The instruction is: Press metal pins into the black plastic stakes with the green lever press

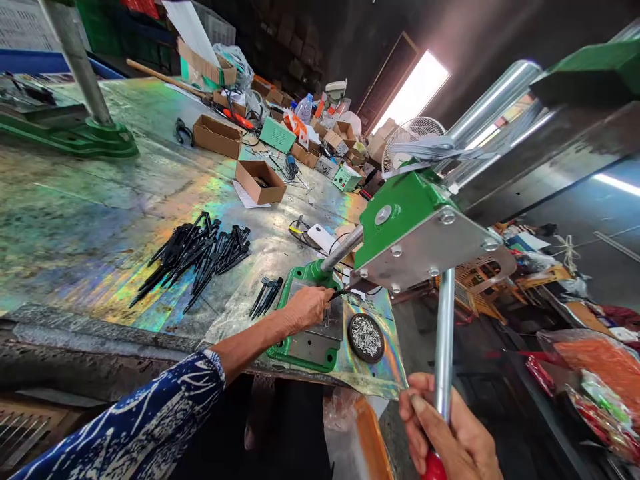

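Note:
My left hand rests on the green base of a hand press, its fingers pinched round a thin black stake that points under the press head. My right hand is closed round the press's steel lever, just above its red grip. A small round dish of tiny metal pieces lies right of the base. Several black stakes sit just left of my left hand, and a big heap of them lies farther left.
The bench is covered in iridescent sheet metal. A second green press base stands far left. Open cardboard boxes, tools and cables crowd the far end. A fan stands beyond. Bags of coloured parts lie at right.

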The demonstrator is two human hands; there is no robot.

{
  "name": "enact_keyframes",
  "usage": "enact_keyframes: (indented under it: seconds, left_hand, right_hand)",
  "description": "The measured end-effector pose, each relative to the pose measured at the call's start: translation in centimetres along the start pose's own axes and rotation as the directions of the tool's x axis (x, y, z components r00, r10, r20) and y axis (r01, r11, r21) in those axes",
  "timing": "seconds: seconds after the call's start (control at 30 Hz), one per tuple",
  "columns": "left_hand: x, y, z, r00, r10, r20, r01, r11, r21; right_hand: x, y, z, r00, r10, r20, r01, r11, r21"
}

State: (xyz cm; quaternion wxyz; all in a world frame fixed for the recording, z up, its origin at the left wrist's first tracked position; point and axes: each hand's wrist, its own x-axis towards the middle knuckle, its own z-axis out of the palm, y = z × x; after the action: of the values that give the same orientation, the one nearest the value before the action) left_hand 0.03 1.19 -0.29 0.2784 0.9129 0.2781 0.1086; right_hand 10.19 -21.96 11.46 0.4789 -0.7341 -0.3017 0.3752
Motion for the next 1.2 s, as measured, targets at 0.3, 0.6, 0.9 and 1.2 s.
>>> enact_keyframes:
  seconds: [0.3, 0.6, 0.9, 1.2]
  left_hand:
    - [-0.3, 0.5, -0.4, 0.999, -0.024, 0.021, 0.024, 1.000, -0.001]
    - [-0.5, 1.0, -0.3, 0.999, -0.030, 0.016, 0.030, 0.999, -0.013]
    - [-0.4, 0.6, -0.2, 0.997, -0.067, 0.044, 0.066, 0.997, 0.030]
    - [-1.2, 2.0, -0.4, 0.990, -0.142, -0.014, 0.142, 0.987, 0.071]
  right_hand:
    - [2.5, 1.9, 3.0, 0.984, 0.001, -0.179, 0.015, 0.996, 0.089]
    - [3.6, 2.5, 1.8, 0.985, 0.035, -0.171, -0.032, 0.999, 0.019]
    - [5.1, 4.8, 3.5, 0.953, -0.121, -0.276, 0.147, 0.986, 0.075]
    - [2.3, 2.3, 1.6, 0.984, -0.008, -0.178, 0.018, 0.998, 0.054]
